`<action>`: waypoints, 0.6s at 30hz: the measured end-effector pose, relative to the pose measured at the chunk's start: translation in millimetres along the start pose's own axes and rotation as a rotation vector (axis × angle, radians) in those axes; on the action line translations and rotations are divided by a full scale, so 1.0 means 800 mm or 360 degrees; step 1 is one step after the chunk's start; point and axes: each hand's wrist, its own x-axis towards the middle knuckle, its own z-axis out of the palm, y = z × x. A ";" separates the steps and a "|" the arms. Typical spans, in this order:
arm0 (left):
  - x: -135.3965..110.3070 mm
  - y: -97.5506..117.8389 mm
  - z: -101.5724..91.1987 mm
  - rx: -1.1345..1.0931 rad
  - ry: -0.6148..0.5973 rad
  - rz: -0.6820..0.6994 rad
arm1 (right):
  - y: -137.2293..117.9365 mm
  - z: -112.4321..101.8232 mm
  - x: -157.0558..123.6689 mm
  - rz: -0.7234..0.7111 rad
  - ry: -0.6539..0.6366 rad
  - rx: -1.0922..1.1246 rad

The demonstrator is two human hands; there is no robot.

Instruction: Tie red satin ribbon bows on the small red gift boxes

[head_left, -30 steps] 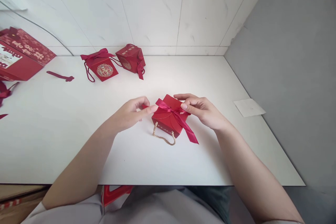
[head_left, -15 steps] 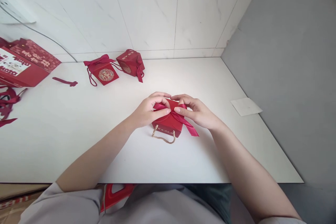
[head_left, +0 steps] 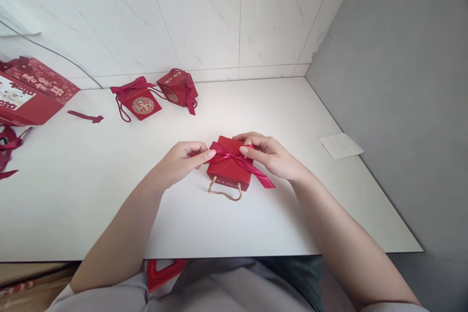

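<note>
A small red gift box [head_left: 226,173] sits on the white table in front of me, its gold rope handle [head_left: 224,195] lying toward me. Across its top runs a crimson satin ribbon [head_left: 231,155], knotted in the middle, with one tail hanging past the box's right side. At the left edge, my left hand [head_left: 188,161] pinches the ribbon between thumb and fingers. My right hand [head_left: 268,156] grips the ribbon near the knot's right side, its thumb on top and its fingers around the box's far right corner.
Two red gift boxes with bows, one at left [head_left: 142,105] and one at right [head_left: 178,88], stand near the tiled wall. Farther left are a dark red strip [head_left: 86,116] and a larger red box [head_left: 34,92]. A white paper [head_left: 341,146] lies by the grey partition [head_left: 402,107].
My left hand has moved left from the knot to the box's left edge, drawing the ribbon outward. My right hand stays near the knot. The view has shifted slightly.
</note>
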 end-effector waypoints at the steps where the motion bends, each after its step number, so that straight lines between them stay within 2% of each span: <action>1: 0.001 0.000 0.000 -0.0048 -0.0033 0.0009 | -0.001 0.001 0.000 -0.0001 0.0016 -0.0008; 6: 0.003 -0.006 0.000 -0.0201 -0.0114 -0.0049 | 0.000 0.001 0.000 0.0027 0.0073 0.0003; 13: 0.004 -0.009 -0.002 -0.0199 -0.0169 0.0095 | 0.003 -0.002 0.001 0.0122 0.0085 0.0032; 18: 0.006 -0.013 -0.004 -0.0250 -0.0207 0.0069 | 0.002 -0.001 0.001 0.0119 0.0095 -0.0001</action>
